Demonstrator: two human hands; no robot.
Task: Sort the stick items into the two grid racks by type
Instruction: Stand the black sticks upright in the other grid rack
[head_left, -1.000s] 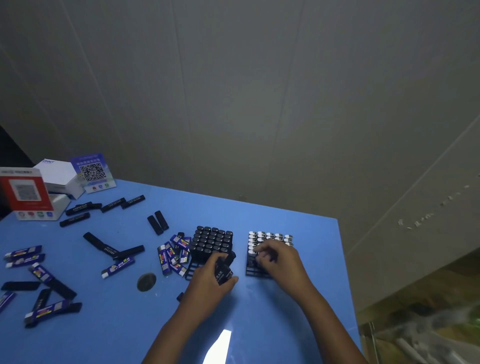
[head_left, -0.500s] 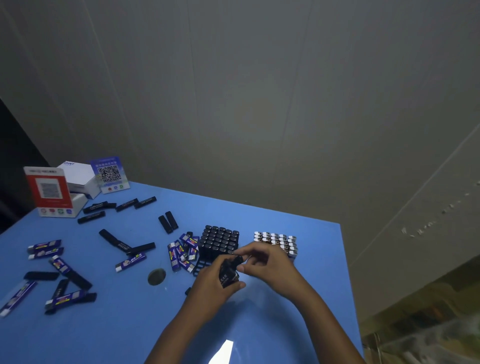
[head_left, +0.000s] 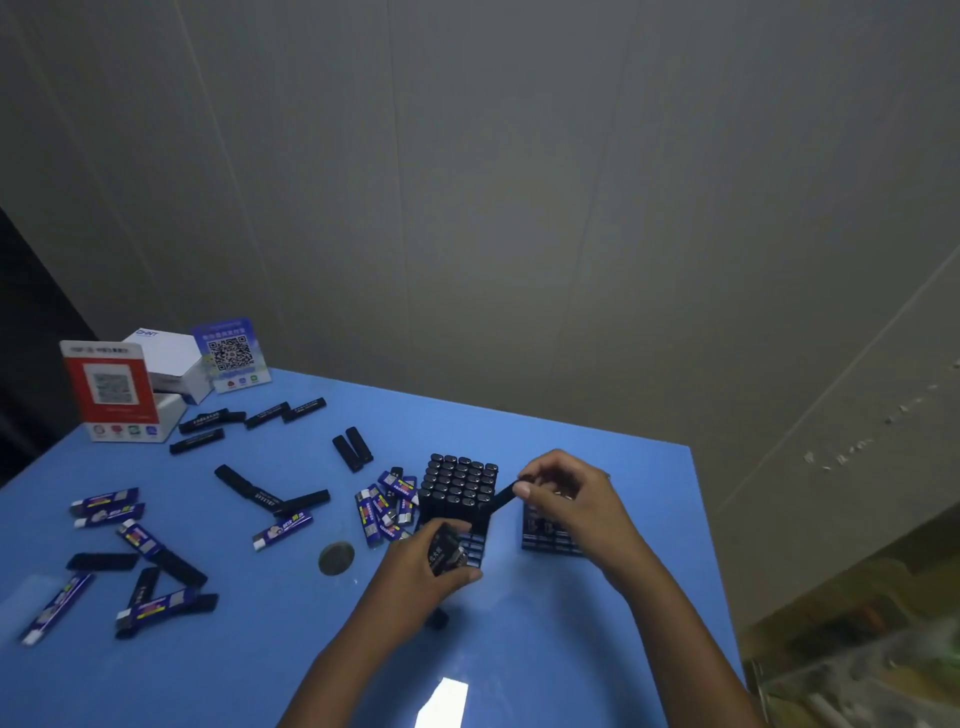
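Right hand (head_left: 566, 499) pinches a black stick (head_left: 500, 500) above the black-filled rack (head_left: 460, 488); left hand (head_left: 421, 577) grips several sticks (head_left: 445, 551). Bare blue table (head_left: 597, 649) lies toward its right edge.

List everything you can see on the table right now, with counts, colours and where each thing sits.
Left rack: one, black, table centre, back rows filled with black sticks.
Right rack: one, dark, beside it, mostly hidden by the right hand.
Loose black sticks: about a dozen, scattered left and far left.
Printed blue sticks: roughly a dozen, left edge and a pile beside the left rack.
QR signs: red and blue, far left corner.
White box: one, between the signs.
Dark disc: one, in front of the pile.
Table: blue.
Left hand: grips several sticks.
Right hand: pinches one black stick.
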